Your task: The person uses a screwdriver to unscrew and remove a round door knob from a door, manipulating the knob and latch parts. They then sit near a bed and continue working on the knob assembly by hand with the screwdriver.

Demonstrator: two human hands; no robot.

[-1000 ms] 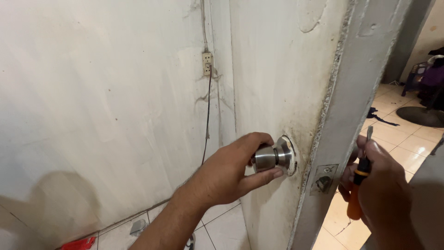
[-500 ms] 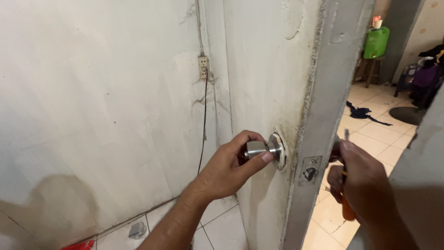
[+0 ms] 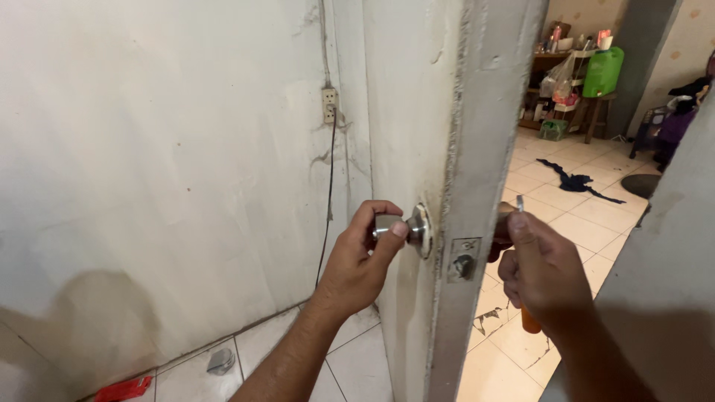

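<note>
A worn white door (image 3: 417,112) stands edge-on in the middle of the view. My left hand (image 3: 361,260) grips the round metal door knob (image 3: 402,225) on the near face, fingers wrapped round it. A metal latch plate (image 3: 463,259) with its bolt shows on the door edge. Beyond the edge, my right hand (image 3: 544,272) is shut on a screwdriver with an orange handle (image 3: 529,321); its metal tip (image 3: 520,202) points up. The same hand rests against the knob on the far face, which is mostly hidden.
A stained white wall (image 3: 149,164) with a socket (image 3: 331,104) and a hanging black cable is on the left. A red object (image 3: 123,388) lies on the tiled floor. A green container (image 3: 603,71), shelves and dark cloth (image 3: 577,180) are in the room beyond.
The view has shifted so the door edge sits more central. My right hand has moved in closer to the far side of the door. My left hand has kept its grip on the knob.
</note>
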